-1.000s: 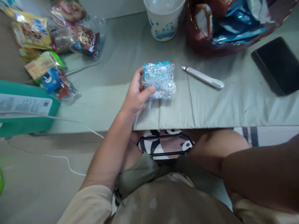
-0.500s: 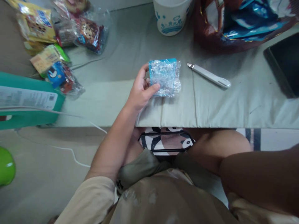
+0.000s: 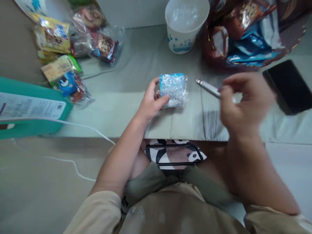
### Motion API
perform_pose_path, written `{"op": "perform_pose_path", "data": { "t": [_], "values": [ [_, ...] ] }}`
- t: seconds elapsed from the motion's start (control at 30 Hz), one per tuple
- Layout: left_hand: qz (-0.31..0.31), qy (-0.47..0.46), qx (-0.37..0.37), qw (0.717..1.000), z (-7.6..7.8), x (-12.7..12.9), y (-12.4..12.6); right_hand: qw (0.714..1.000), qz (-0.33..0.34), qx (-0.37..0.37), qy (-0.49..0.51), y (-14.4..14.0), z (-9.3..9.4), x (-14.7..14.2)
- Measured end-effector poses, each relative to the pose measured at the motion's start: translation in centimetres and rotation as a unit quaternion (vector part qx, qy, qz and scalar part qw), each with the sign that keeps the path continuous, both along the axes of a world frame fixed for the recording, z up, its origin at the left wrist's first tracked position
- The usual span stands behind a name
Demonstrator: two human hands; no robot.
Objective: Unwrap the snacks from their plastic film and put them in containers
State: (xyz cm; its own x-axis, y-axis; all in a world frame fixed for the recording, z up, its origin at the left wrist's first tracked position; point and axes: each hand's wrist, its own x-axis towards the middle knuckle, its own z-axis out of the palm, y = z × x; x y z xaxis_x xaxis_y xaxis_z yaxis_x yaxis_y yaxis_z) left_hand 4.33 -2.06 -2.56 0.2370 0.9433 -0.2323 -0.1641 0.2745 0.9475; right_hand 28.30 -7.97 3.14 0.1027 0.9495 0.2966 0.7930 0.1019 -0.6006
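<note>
My left hand (image 3: 154, 101) grips a small blue packet wrapped in clear bubble wrap (image 3: 172, 88) by its left side, thumb on top and fingers behind. The packet is just above the table. To its right a slim white utility knife (image 3: 209, 87) lies on the cloth, its tip pointing left. Over the handle end of the knife is my right hand (image 3: 243, 100), smeared by motion. Its thumb and forefinger curve towards each other there. Whether they touch or hold the knife I cannot tell.
A paper cup (image 3: 184, 32) stands behind the packet. A dark red bowl of wrapped snacks (image 3: 209, 55) is at the back right, a black phone (image 3: 290, 86) beside it. Snack packs (image 3: 57, 35) and a green container (image 3: 31, 128) are at left. A white cable (image 3: 80, 125) crosses the table edge.
My right hand has come in from the lower right to the knife's handle. My left hand keeps its grip on the packet. The view has shifted slightly.
</note>
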Motion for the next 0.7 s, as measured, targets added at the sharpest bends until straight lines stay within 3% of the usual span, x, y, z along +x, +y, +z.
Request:
{"op": "perform_pose_path", "data": {
  "t": [0.1,0.2,0.33,0.4,0.47,0.57,0.63,0.7],
  "values": [
    [-0.013,-0.012,-0.005,1.0,0.2,-0.1,0.0,0.993,-0.03,-0.012,-0.115,0.9,-2.5,0.7],
    [-0.016,-0.021,-0.008,1.0,0.4,-0.2,0.0,0.984,-0.042,-0.057,-0.166,1.3,-4.7,1.9],
    [0.011,-0.027,0.004,1.0,0.3,-0.4,0.1,0.986,-0.041,-0.042,-0.153,1.6,-5.0,2.5],
    [0.03,-0.021,0.016,0.999,0.3,-0.4,0.2,0.993,-0.051,-0.023,-0.107,1.4,-4.2,1.7],
    [0.042,-0.009,0.027,0.999,0.3,-0.3,0.1,0.998,-0.043,-0.032,0.015,1.0,-3.1,0.1],
    [0.04,0.007,0.046,0.998,0.5,0.3,-0.1,0.968,0.017,-0.094,0.232,0.2,-1.8,-2.9],
    [0.031,0.012,0.057,0.998,0.5,0.8,-0.3,0.947,0.042,-0.128,0.293,0.0,-1.5,-4.4],
    [0.026,0.012,0.064,0.998,0.4,1.2,-0.5,0.942,0.044,-0.15,0.295,0.2,-1.5,-5.3]
  ]
}}
